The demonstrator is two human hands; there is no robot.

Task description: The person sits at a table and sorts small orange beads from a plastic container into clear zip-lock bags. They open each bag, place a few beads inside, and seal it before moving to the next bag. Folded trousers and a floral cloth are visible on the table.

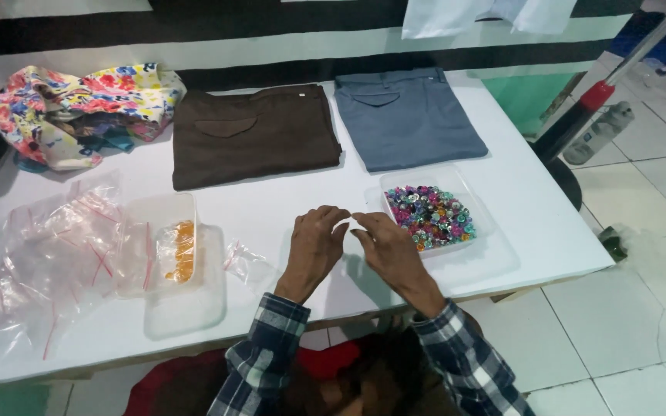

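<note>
Clear zip bags (pixel 48 254) with red strips lie left of a small clear bag (pixel 247 262).

Both forearms, in plaid sleeves, reach from the near edge toward the middle of the scene and converge. The left hand (pixel 314 245) is held palm down, wrist slightly raised, fingers curled with tips bent toward the right. The right hand (pixel 387 245) angles in from the right, its fingers pinched together, their tips just beside the left fingertips.
</note>
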